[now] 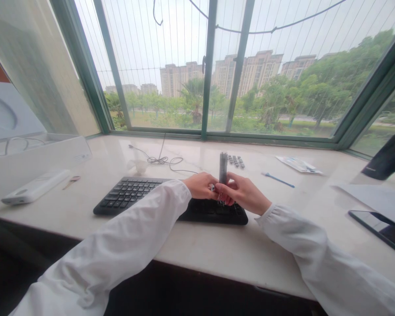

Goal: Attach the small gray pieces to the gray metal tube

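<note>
My right hand [242, 192] is closed around a dark grey keycap puller [223, 166], held upright over the right part of a black keyboard [128, 193]. Thin wire loops show at the puller's lower end, below the fingers. My left hand [202, 185] meets it from the left, its thumb and fingers pinched together beside the puller. Whatever lies in that pinch is too small and covered to name. Several loose dark keycaps [236, 161] lie in rows on the white tabletop behind my hands. Both forearms cover part of the keyboard and table.
A coiled cable [161, 160] lies behind the keyboard. To the right are a blue stick brush [279, 180], a plastic packet [298, 165], white paper [371, 197] and a phone [383, 230]. At left are a key [71, 182], a white device [36, 186] and an open box [52, 149].
</note>
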{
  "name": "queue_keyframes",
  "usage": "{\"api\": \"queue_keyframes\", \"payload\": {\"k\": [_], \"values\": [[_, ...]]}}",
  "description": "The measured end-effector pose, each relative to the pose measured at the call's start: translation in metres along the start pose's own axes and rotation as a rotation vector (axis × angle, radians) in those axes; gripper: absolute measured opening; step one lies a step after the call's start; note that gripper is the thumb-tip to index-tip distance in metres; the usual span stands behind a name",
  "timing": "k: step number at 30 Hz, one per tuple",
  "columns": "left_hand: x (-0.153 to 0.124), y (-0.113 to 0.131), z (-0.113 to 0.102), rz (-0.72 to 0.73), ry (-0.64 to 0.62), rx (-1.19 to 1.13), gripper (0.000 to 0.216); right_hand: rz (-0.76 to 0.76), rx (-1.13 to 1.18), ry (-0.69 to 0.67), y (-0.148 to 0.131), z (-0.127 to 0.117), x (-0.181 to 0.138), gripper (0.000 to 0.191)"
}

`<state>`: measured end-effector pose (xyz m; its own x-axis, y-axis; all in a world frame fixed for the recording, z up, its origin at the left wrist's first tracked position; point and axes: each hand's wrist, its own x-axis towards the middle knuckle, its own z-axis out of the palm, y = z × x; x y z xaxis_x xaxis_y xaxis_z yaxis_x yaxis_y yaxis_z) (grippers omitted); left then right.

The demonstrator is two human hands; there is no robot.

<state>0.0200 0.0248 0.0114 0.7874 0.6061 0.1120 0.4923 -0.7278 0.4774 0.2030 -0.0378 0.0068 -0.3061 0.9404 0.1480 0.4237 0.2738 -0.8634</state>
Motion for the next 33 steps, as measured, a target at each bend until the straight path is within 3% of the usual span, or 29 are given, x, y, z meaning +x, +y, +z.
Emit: {"api": "queue_keyframes", "payload": {"k": [12, 18, 28, 33], "values": [[-0.005, 0.000, -0.009, -0.027, -0.067, -0.101, 0.014, -0.009, -0.028, -0.025, 0.012, -0.004, 0.007, 0.036], [-0.007, 0.000, -0.014, -0.025, -0.132, -0.118, 0.017, -0.077, -0.050, -0.054, 0.009, -0.002, 0.006, 0.042], [-0.007, -0.005, -0.014, -0.015, -0.112, -0.185, 0.027, -0.162, -0.126, -0.097, 0.005, -0.004, 0.006, 0.035], [-0.006, -0.006, -0.016, -0.019, -0.107, -0.199, 0.021, -0.182, -0.153, -0.082, 0.004, 0.000, 0.005, 0.031]]}}
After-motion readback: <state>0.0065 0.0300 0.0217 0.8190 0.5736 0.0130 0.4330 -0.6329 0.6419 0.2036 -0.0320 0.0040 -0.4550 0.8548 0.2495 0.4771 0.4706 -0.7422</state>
